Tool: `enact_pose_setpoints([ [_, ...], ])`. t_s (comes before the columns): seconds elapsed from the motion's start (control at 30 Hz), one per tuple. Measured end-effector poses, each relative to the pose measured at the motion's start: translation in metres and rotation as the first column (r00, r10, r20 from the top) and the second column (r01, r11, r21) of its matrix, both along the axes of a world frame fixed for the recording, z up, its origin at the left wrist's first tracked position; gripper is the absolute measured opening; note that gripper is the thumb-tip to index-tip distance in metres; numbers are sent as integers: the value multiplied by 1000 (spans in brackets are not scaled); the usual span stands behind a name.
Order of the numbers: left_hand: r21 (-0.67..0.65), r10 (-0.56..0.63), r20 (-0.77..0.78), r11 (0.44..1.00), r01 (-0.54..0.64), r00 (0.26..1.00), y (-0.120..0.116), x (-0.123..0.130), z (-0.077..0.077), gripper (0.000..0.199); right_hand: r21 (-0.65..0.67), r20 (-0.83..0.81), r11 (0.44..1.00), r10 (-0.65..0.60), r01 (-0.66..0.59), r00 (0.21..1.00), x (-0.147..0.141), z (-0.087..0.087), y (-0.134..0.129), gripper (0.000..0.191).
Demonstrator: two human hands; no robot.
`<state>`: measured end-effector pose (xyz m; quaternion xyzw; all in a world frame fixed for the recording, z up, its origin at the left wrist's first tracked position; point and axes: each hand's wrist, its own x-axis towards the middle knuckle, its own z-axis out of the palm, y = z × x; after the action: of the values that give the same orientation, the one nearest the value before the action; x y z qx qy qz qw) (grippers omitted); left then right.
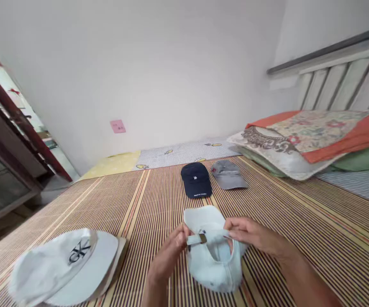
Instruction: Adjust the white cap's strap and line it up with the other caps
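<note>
A pale blue-white baseball cap [214,270] is between my hands over the striped mat, its back opening and strap turned toward me and its brim pointing away. My left hand [170,251] pinches the strap end beside a brass-coloured buckle [203,238]. On the other side, my right hand [256,235] grips the strap between thumb and fingers near the cap's edge. Beyond it lie a navy cap [196,180] with small white lettering and a grey cap [229,175], side by side. At the lower left rests a white cap [53,264] with a black CK logo, on top of another cap's brim.
The striped mat [152,192] covers the bed. Pillows [267,147] with a floral and orange cover [321,128] are stacked at the right, below a slatted headboard [347,81]. A white wall [171,76] stands behind; a doorway is at the far left.
</note>
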<state>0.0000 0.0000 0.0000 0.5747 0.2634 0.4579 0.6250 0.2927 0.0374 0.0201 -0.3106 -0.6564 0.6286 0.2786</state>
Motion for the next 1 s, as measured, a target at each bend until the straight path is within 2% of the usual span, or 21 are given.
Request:
enact_pose_setpoints([
  [0.13,-63,-4,-96,998,-3,995,-2,0,3,35,11,18,1000,10,-11,1000,1,1,-1,37],
  [0.33,-58,-15,-119,998,8,993,0,2,4,39,45,54,999,15,-18,998,-2,7,-4,24],
  [0.53,-130,-67,-9,989,65,998,1,9,8,53,79,89,997,-28,21,996,-15,15,-10,31],
  [0.67,-205,-129,-74,972,111,989,-2,14,13,58,81,75,996,-44,38,996,-22,14,-10,28],
  [0.8,-257,-94,-160,965,50,983,-2,14,13,49,63,70,996,-63,59,996,-21,12,-6,24],
  [1.0,-194,10,-205,980,-50,979,-1,21,8,36,48,41,998,-30,28,999,-18,9,-4,19],
])
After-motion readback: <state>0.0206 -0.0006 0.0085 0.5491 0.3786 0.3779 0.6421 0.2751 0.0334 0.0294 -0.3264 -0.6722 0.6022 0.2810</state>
